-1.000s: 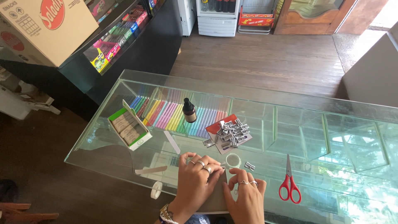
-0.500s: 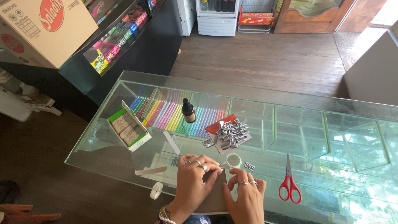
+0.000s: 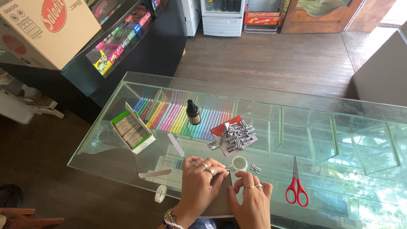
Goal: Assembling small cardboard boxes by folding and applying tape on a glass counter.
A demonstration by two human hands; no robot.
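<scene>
Glass counter (image 3: 296, 123) carries everything; at its near edge lies a flat grey-brown card (image 3: 220, 197), pinned by both hands. Left hand (image 3: 200, 186) lies palm-down, fingers spread (rings on), over card's left side; right hand (image 3: 253, 201) sits w/ fingers curled, tips pressing its right edge. Red scissors (image 3: 296, 188) lie well to the right.

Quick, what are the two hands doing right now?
Left hand: open, fingers flat on the grey card.
Right hand: open, resting on the same card's edge, holding nothing.
</scene>
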